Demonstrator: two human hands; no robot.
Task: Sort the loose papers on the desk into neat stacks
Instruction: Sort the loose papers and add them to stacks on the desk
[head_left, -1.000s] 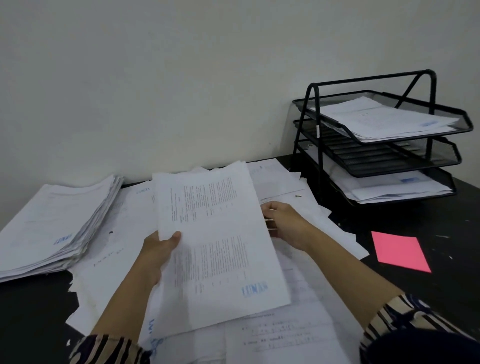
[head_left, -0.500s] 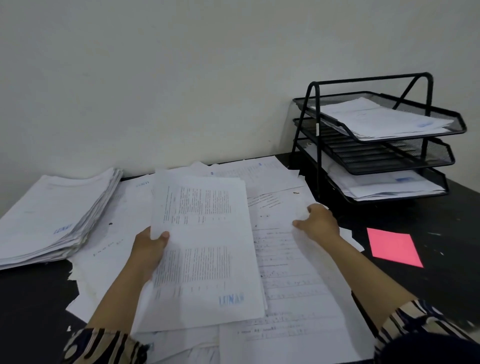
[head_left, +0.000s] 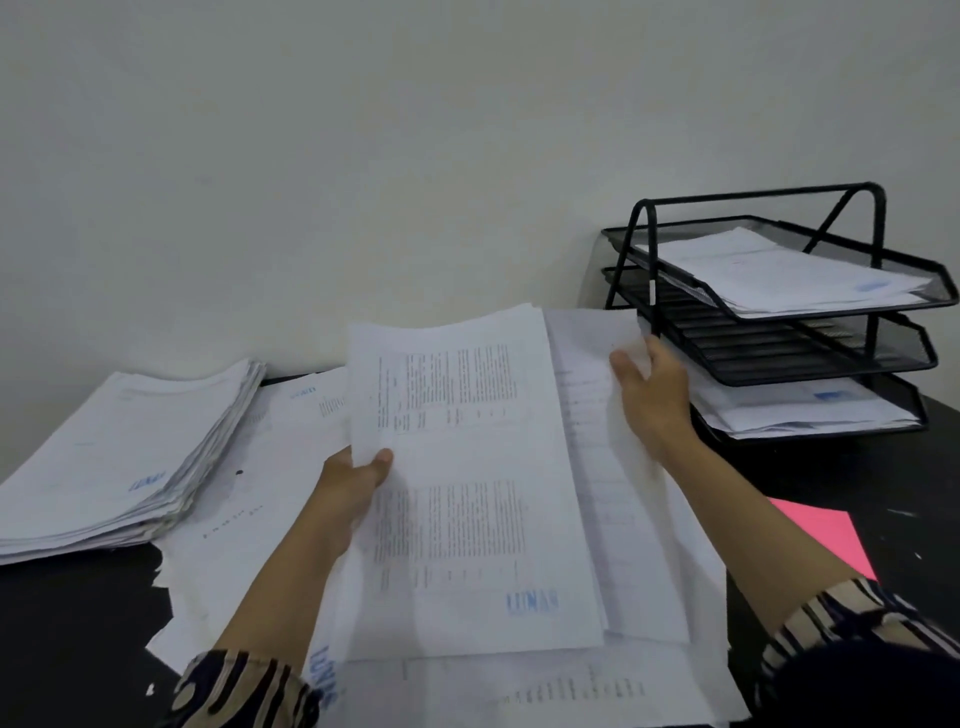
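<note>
Our left hand (head_left: 349, 480) pinches the printed sheets (head_left: 467, 478) at their left edge, thumb on top; our right hand (head_left: 655, 397) curls round the far edge of a second sheet (head_left: 597, 415) just to their right. Loose papers (head_left: 249, 499) lie beneath both. Left of the grip sits a thick stack (head_left: 119, 452); right of it, a black tray rack (head_left: 779, 317) and pink paper (head_left: 826, 530) on the dark desk (head_left: 67, 634).

Thin white paper sheets (head_left: 467, 467) are seen on a dark, matt desk (head_left: 67, 623). The black tray rack (head_left: 779, 332) is made of metal mesh.
</note>
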